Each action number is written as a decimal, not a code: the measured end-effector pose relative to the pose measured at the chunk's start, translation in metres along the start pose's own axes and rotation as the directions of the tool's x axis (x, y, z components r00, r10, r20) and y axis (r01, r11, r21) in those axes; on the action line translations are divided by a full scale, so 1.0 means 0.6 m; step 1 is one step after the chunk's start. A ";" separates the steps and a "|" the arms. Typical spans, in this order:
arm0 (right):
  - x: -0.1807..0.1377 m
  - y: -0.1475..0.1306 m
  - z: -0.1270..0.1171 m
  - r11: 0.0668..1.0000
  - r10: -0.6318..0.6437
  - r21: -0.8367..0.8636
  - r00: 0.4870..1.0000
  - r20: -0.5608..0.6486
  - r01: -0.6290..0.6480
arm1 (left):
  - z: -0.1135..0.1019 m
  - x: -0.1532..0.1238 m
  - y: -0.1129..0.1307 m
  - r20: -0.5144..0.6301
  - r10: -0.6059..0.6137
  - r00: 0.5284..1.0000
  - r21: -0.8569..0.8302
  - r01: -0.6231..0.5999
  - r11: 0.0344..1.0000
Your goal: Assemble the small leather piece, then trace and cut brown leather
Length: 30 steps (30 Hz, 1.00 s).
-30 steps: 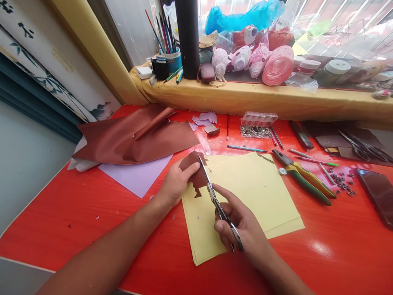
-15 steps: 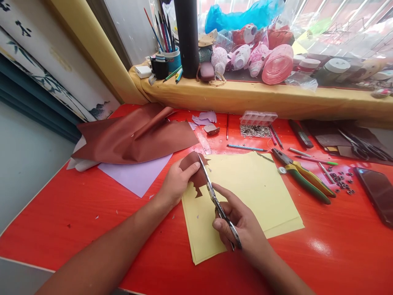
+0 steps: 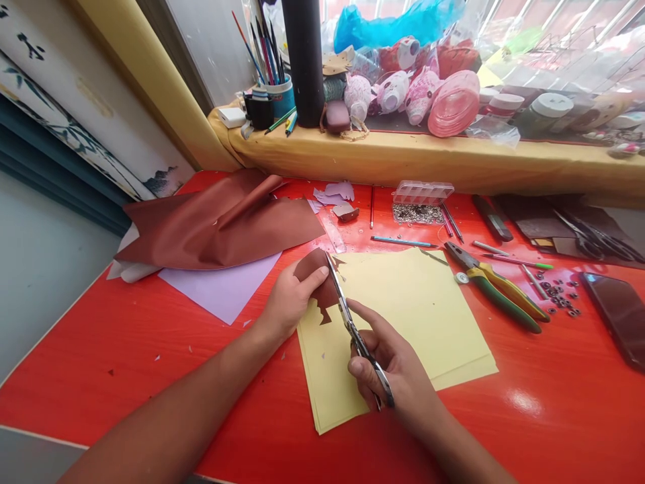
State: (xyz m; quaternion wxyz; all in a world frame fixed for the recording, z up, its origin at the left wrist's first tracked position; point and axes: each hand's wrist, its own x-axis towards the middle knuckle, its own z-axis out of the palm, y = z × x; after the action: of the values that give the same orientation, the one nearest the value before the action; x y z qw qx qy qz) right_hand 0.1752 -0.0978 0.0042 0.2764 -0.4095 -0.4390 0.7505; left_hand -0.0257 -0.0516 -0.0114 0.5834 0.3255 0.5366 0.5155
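My left hand (image 3: 288,299) pinches a small piece of brown leather (image 3: 326,293), thumb on top, above the left side of the yellow paper sheets (image 3: 403,316). The piece has a jagged, notched outline with a pointed scrap hanging at its lower edge. My right hand (image 3: 385,359) is closed around the handles of metal scissors (image 3: 353,327), index finger stretched along them. The scissor blades point up and away, lie against the right part of the leather and look nearly closed.
A large brown leather sheet (image 3: 216,232) lies over purple paper (image 3: 224,289) at left. Pliers (image 3: 496,289), a phone (image 3: 615,312), eyelets (image 3: 562,296) and pens are to the right. A clear box (image 3: 420,202) of metal rings stands behind. More scissors (image 3: 594,235) rest far right.
The view has shifted very slightly. Both hands, the scissors and the leather piece keep almost the same position.
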 end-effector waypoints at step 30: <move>0.001 0.000 -0.001 1.000 0.007 0.023 1.000 -0.003 -0.007 | -0.001 0.002 -0.003 0.014 -0.030 0.999 -0.005 0.030 1.000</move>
State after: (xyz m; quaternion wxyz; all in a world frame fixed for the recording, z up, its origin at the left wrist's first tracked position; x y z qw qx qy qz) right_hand 0.1752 -0.0971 0.0037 0.2789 -0.4090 -0.4286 0.7558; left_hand -0.0261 -0.0513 -0.0133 0.5957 0.3196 0.5361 0.5056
